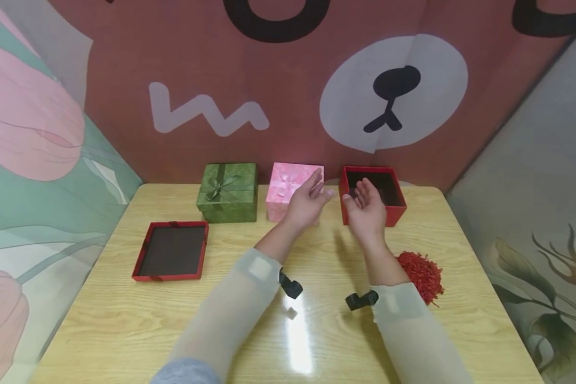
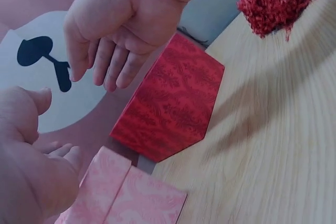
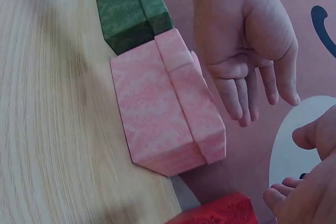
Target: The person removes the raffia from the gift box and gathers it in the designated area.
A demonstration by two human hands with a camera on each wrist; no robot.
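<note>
Both hands are raised above the table with palms turned toward each other and nothing in them. My left hand [image 1: 305,205] has its fingers extended and overlaps the right side of a pink gift box [image 1: 283,184] with a bow. My right hand [image 1: 367,213] overlaps the front left of a red box [image 1: 396,213] standing without its lid, dark inside; its fingers are slightly bent. In the left wrist view, the patterned side of the red box [image 2: 170,100] shows below the right hand [image 2: 126,24]. The right wrist view shows the pink box [image 3: 163,108] beside the left hand [image 3: 244,45].
A green gift box [image 1: 230,194] with a ribbon stands left of the pink one. The red lid [image 1: 173,250] lies inside-up at the table's left. A heap of red shredded paper [image 1: 422,274] lies right, partly behind the right forearm. A printed wall backs the table.
</note>
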